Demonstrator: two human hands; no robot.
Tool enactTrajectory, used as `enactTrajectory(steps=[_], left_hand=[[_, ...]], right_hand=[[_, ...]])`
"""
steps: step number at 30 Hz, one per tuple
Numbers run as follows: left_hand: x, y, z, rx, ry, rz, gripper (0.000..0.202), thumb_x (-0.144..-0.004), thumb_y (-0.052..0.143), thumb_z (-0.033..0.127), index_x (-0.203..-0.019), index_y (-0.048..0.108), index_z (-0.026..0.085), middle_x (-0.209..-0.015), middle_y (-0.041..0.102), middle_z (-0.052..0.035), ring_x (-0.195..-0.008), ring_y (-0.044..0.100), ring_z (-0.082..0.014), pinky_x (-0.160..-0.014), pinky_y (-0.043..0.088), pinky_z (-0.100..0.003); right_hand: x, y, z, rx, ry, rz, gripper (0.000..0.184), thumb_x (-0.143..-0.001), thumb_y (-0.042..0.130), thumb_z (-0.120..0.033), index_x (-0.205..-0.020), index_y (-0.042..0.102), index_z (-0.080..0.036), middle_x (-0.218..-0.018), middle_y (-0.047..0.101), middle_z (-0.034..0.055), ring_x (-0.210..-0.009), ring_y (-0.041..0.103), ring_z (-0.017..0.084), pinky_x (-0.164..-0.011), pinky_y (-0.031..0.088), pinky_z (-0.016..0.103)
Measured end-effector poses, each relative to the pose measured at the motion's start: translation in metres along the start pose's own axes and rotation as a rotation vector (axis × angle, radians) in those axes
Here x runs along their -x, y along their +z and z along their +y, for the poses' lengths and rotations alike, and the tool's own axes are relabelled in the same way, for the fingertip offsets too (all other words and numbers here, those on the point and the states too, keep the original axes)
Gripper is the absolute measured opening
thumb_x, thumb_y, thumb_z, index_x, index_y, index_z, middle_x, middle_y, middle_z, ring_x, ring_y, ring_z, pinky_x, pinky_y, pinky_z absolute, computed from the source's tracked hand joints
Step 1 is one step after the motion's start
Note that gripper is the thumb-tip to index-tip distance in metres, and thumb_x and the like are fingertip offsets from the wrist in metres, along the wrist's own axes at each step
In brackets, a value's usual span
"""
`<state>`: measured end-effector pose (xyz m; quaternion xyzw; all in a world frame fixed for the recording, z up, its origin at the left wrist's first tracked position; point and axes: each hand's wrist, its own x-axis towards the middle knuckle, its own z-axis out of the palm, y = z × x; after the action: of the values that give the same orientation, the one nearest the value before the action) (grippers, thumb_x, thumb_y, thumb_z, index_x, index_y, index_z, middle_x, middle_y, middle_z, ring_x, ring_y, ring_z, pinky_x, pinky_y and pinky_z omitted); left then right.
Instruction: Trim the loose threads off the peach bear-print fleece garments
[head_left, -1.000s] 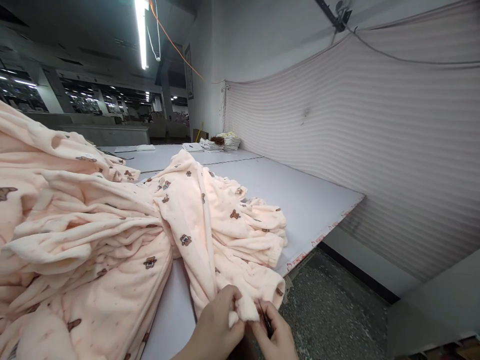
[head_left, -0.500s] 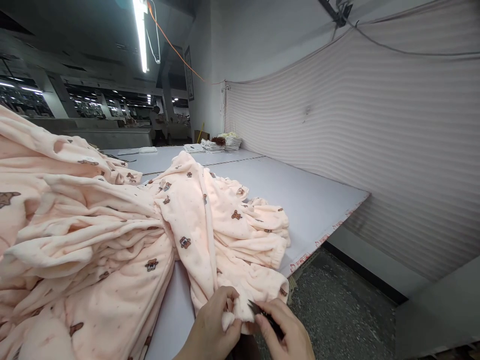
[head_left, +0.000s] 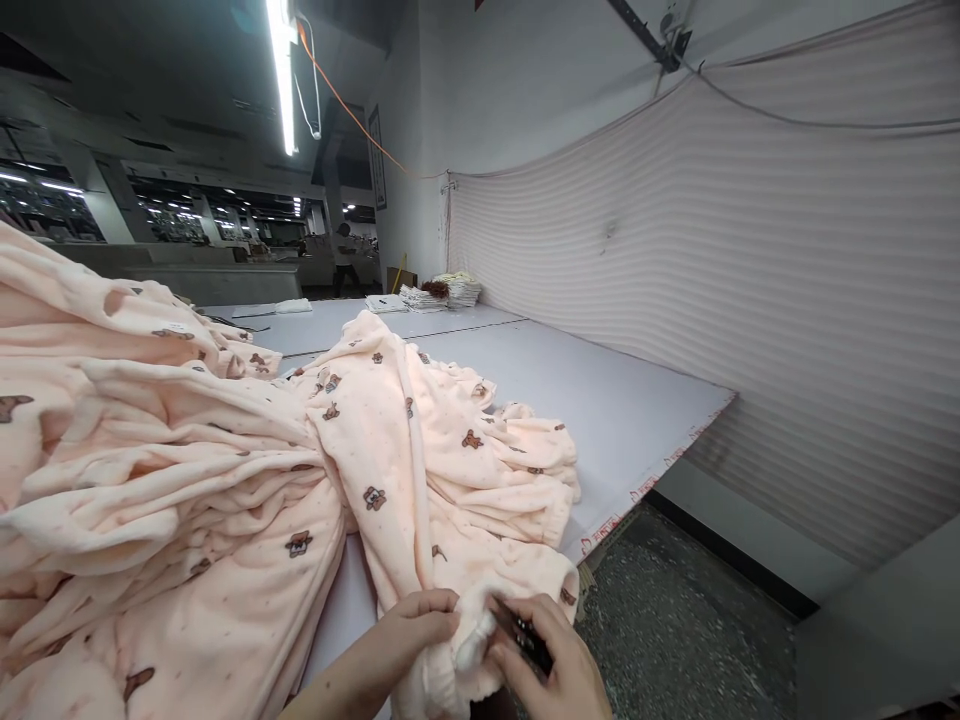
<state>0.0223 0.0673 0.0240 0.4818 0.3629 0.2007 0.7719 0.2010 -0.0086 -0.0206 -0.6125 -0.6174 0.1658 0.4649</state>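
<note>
A pale pink fleece garment (head_left: 375, 430) printed with small brown bears lies over the near edge of the table. Its gathered cuff (head_left: 472, 640) is pinched by my left hand (head_left: 409, 640), fingers closed on the cloth. My right hand (head_left: 551, 655) is closed around dark thread snips (head_left: 529, 640), whose blade tips meet the cuff's edge. Whether the blades are apart is hard to see. More of the same pink fleece (head_left: 150, 480) is heaped to the left of my hands.
The pale table (head_left: 637, 400) extends to the right and back. Stacks of white cloth pieces (head_left: 457, 290) stand at its far end. A striped cloth sheet (head_left: 712, 230) hangs along the wall. Speckled floor (head_left: 660, 620) shows at right. A person (head_left: 345, 255) is far back.
My left hand has shifted left, and the cuff is turned up so its gathered end shows. The snips have moved slightly right and up against it. The distant person has moved right.
</note>
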Motion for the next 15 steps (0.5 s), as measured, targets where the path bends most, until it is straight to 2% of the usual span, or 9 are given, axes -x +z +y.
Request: enactTrajectory(steps=[2,5,9,11,13,15], left_hand=[[-0.001,-0.003,-0.001,0.056,0.000,-0.025,0.017,-0.068,0.062,0.026,-0.078,0.065,0.012,-0.068,0.059,0.0007,-0.062,0.048,-0.0111,-0.062,0.034,-0.021],[-0.001,-0.006,-0.002,0.099,0.017,-0.056,0.018,-0.067,0.063,0.024,-0.080,0.065,0.011,-0.073,0.060,-0.0003,-0.068,0.051,-0.0128,-0.067,0.037,-0.023],[0.000,-0.008,-0.001,0.132,0.034,-0.112,0.025,-0.073,0.064,0.030,-0.087,0.066,0.010,-0.079,0.062,-0.0031,-0.081,0.054,-0.0171,-0.078,0.040,-0.027],[0.000,-0.007,0.000,0.100,0.045,-0.149,0.030,-0.078,0.060,0.037,-0.089,0.064,0.010,-0.078,0.060,-0.0028,-0.080,0.054,-0.0176,-0.078,0.040,-0.028],[0.000,-0.005,0.001,-0.123,0.098,-0.089,0.031,-0.079,0.058,0.044,-0.081,0.059,0.013,-0.071,0.053,0.0012,-0.072,0.050,-0.0155,-0.070,0.038,-0.026],[0.001,-0.004,0.002,-0.506,0.208,0.109,0.030,-0.077,0.060,0.046,-0.069,0.051,0.018,-0.065,0.044,0.0046,-0.066,0.044,-0.0139,-0.062,0.034,-0.024]], right_hand=[[0.005,0.000,0.000,0.015,-0.044,-0.002,0.025,-0.081,0.060,-0.038,-0.103,0.067,-0.028,-0.092,0.068,0.0008,-0.079,0.067,0.016,-0.071,0.050,0.020],[0.006,-0.002,-0.006,0.060,-0.037,-0.002,0.020,-0.087,0.053,-0.037,-0.096,0.069,-0.028,-0.088,0.069,0.0015,-0.077,0.067,0.015,-0.068,0.050,0.019],[0.000,-0.006,-0.016,0.056,-0.036,-0.065,0.020,-0.085,0.057,-0.034,-0.100,0.068,-0.028,-0.090,0.070,0.0018,-0.079,0.067,0.016,-0.069,0.050,0.019],[0.000,-0.007,-0.016,0.078,-0.062,-0.090,0.020,-0.084,0.058,-0.032,-0.101,0.068,-0.028,-0.090,0.069,0.0017,-0.079,0.067,0.016,-0.069,0.050,0.019],[0.001,-0.010,-0.010,0.066,-0.053,-0.055,0.018,-0.087,0.053,-0.034,-0.095,0.068,-0.027,-0.087,0.069,0.0020,-0.079,0.066,0.016,-0.069,0.050,0.019],[0.002,-0.016,0.003,0.054,0.027,0.063,0.020,-0.087,0.051,-0.036,-0.097,0.065,-0.025,-0.089,0.068,0.0034,-0.081,0.066,0.017,-0.071,0.050,0.022]])
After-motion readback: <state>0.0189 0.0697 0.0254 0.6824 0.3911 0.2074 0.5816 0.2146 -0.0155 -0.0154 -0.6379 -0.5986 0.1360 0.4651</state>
